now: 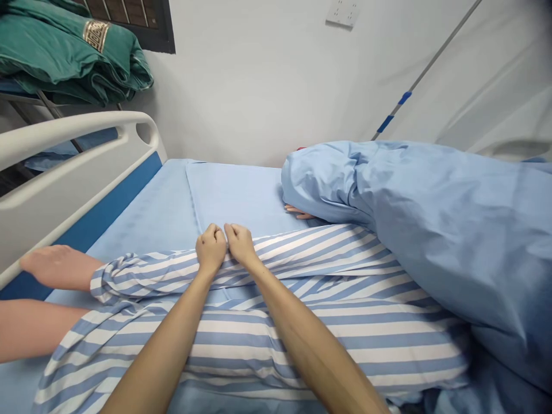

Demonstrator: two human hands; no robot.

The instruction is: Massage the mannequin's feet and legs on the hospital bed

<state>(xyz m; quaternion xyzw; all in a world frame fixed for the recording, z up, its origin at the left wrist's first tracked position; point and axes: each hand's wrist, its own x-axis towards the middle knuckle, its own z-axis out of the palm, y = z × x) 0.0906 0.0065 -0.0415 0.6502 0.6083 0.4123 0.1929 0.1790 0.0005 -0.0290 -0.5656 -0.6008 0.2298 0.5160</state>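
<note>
My left hand (211, 248) and my right hand (240, 244) are both closed into fists, side by side with a narrow gap between them. They are over the far leg of a lying figure in blue-and-white striped trousers (302, 322), around the middle of that leg. I see no cloth pinched in either fist, though contact with the leg is hard to judge. The bare far foot (64, 267) looks smooth, like a manikin's. Both legs lie straight across the bed. A bunched light-blue quilt (422, 224) covers the upper body, and fingers (299, 211) stick out under its edge.
The light-blue bed sheet (233, 187) spreads beyond the legs. A white and blue bed end board (86, 172) stands at the left, near the feet. Behind it lies a folded green cloth (73, 57). A pole (435, 57) leans by the wall at the right, near a socket plate (342, 12).
</note>
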